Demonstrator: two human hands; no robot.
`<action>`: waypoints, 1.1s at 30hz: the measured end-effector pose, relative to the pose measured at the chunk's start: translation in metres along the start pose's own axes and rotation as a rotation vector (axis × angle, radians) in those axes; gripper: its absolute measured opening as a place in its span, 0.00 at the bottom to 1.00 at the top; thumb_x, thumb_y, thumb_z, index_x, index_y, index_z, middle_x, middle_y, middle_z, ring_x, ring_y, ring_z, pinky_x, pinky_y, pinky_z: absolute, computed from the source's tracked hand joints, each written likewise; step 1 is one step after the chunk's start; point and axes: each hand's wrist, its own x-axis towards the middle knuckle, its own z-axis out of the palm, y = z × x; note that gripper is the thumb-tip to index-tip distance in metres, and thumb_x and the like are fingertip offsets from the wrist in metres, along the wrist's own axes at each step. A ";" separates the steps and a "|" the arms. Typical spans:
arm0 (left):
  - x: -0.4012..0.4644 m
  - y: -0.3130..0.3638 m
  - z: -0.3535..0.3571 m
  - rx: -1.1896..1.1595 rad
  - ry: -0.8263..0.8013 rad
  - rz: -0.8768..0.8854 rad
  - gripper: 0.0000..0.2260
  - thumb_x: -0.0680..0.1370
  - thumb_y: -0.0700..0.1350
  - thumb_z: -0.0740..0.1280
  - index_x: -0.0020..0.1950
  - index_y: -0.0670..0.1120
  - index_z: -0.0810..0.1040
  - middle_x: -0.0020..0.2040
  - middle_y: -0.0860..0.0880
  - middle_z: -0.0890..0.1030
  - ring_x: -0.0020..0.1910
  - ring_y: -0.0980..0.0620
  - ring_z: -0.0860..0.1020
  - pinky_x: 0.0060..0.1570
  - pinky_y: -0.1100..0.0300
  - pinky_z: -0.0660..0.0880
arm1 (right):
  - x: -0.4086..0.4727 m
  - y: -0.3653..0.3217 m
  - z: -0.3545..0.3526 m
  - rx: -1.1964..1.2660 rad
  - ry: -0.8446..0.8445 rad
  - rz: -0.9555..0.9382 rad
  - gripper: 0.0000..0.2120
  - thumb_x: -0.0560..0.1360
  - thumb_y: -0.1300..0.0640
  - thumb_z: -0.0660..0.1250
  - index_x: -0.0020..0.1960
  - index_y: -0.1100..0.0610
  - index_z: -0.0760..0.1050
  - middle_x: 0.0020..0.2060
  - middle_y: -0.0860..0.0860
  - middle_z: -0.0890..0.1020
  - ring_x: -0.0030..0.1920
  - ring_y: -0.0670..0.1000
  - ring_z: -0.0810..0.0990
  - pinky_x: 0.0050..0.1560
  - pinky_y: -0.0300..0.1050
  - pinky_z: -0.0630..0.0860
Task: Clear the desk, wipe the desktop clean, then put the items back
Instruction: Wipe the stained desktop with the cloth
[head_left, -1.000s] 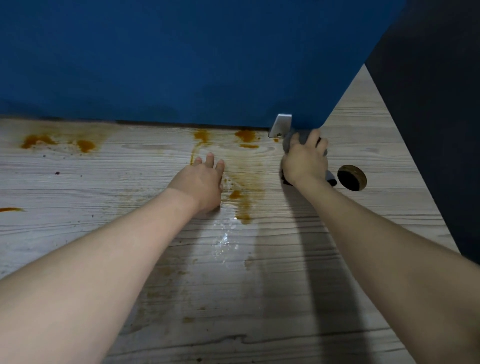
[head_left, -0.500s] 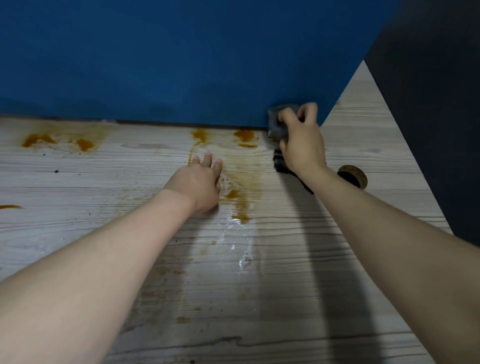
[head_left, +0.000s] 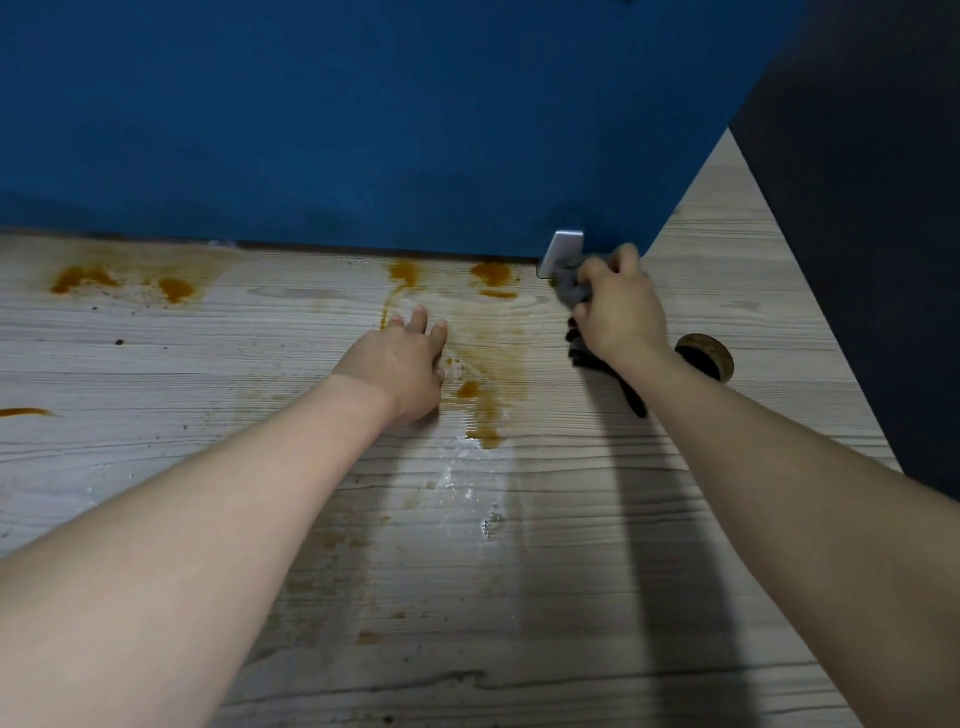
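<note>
The pale wood-grain desktop (head_left: 545, 597) carries orange-brown stains (head_left: 485, 389) in its middle and more stains (head_left: 174, 288) at the far left. My left hand (head_left: 402, 364) rests flat on the desk with its fingers straight, just left of the middle stain. My right hand (head_left: 621, 309) grips a bunched grey cloth (head_left: 571, 293) near the foot of the blue partition; a dark end of the cloth trails under my wrist. A wet, shiny patch (head_left: 467, 483) lies below the stain.
A blue partition (head_left: 363, 119) walls off the back of the desk, with a small metal bracket (head_left: 561, 252) at its base by the cloth. A round cable hole (head_left: 706, 356) sits right of my right hand. A dark panel (head_left: 857, 260) borders the desk's right side.
My right hand with the cloth rose onto the partition's base over the bracket, then came back down to the desk beside it. My left hand stayed put.
</note>
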 end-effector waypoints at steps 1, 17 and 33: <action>0.000 0.000 0.001 -0.001 0.002 0.000 0.26 0.83 0.49 0.52 0.78 0.47 0.46 0.79 0.45 0.46 0.77 0.43 0.51 0.70 0.51 0.58 | 0.001 0.005 -0.004 -0.020 -0.015 0.050 0.13 0.76 0.59 0.63 0.60 0.57 0.71 0.63 0.57 0.65 0.58 0.60 0.70 0.49 0.51 0.74; 0.001 -0.002 0.002 -0.006 0.023 0.012 0.26 0.82 0.49 0.53 0.78 0.46 0.48 0.78 0.44 0.47 0.76 0.42 0.52 0.68 0.50 0.61 | -0.030 -0.011 -0.005 -0.345 -0.124 -0.097 0.19 0.79 0.57 0.59 0.69 0.53 0.67 0.64 0.56 0.70 0.61 0.61 0.68 0.42 0.49 0.66; -0.001 -0.002 0.001 0.009 0.018 0.018 0.26 0.82 0.50 0.51 0.78 0.48 0.47 0.79 0.46 0.46 0.77 0.44 0.51 0.70 0.50 0.59 | -0.015 -0.012 0.001 -0.157 -0.083 -0.162 0.22 0.76 0.55 0.62 0.69 0.48 0.66 0.65 0.50 0.71 0.63 0.57 0.68 0.50 0.53 0.70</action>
